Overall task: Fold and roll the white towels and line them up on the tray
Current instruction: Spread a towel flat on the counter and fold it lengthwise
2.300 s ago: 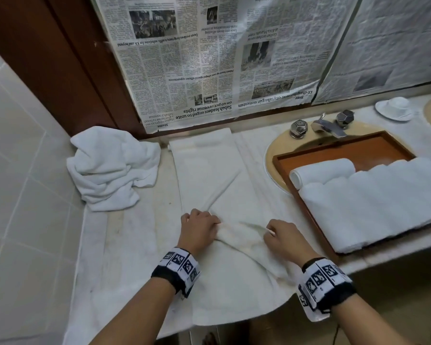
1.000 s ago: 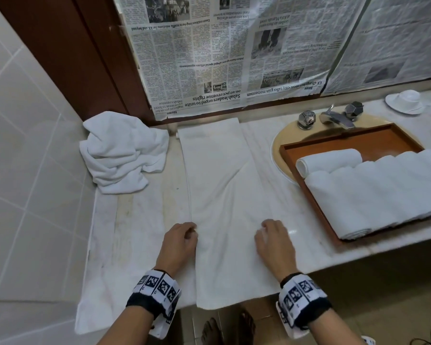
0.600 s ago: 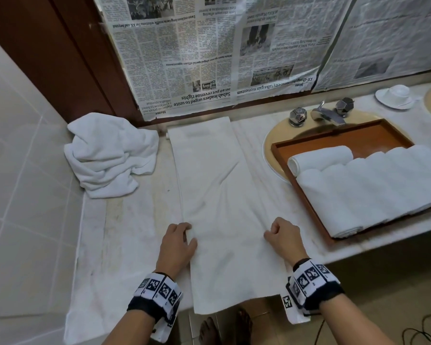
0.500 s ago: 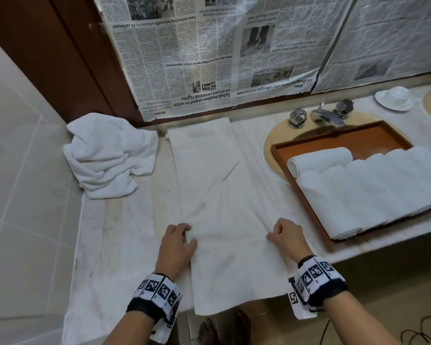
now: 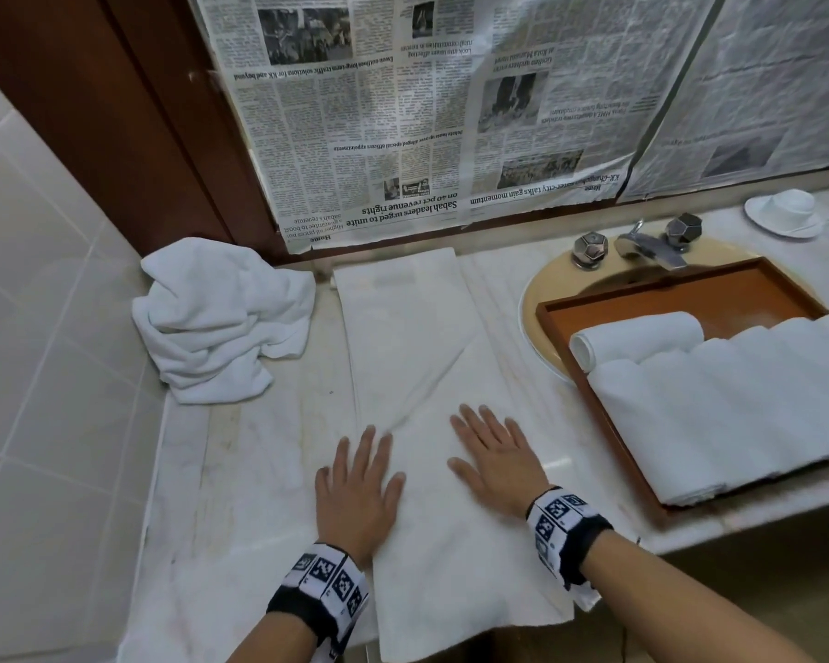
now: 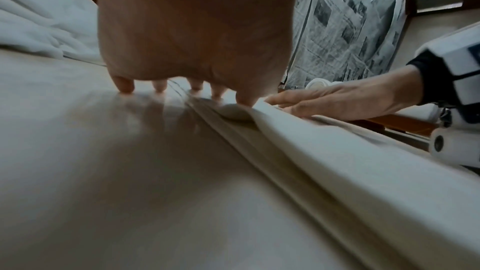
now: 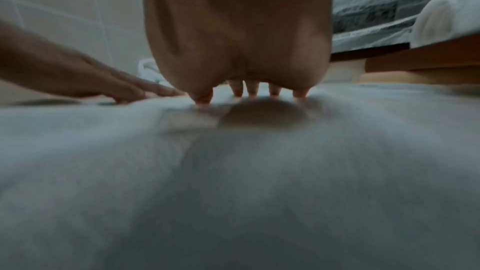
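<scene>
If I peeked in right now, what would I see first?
Two flat hands, the left hand and right hand, press on a long white towel stretched along the counter. To the right, a brown tray over the sink holds a row of rolled towels. At the back left sits a crumpled towel heap, below newspaper covering the wall.
</scene>
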`<action>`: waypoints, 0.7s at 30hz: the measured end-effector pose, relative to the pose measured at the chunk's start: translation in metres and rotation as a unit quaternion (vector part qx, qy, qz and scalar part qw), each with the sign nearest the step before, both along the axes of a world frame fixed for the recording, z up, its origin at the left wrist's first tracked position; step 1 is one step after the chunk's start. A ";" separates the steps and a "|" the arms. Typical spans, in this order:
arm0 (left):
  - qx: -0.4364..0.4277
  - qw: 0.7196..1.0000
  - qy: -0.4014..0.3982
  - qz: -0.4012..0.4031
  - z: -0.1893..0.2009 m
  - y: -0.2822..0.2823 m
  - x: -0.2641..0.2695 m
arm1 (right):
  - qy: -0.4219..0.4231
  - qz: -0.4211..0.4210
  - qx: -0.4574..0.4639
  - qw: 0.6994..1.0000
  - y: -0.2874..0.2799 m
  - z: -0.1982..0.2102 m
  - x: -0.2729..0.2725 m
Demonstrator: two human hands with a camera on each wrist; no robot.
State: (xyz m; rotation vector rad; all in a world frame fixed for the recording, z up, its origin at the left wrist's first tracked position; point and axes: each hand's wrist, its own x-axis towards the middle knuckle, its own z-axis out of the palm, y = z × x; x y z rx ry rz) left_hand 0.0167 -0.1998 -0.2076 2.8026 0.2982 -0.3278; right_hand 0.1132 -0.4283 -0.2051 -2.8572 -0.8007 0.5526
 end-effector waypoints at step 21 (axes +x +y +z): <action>0.027 0.994 0.032 0.098 -0.008 0.018 0.114 | 0.002 -0.072 -0.006 0.997 0.003 -0.001 0.130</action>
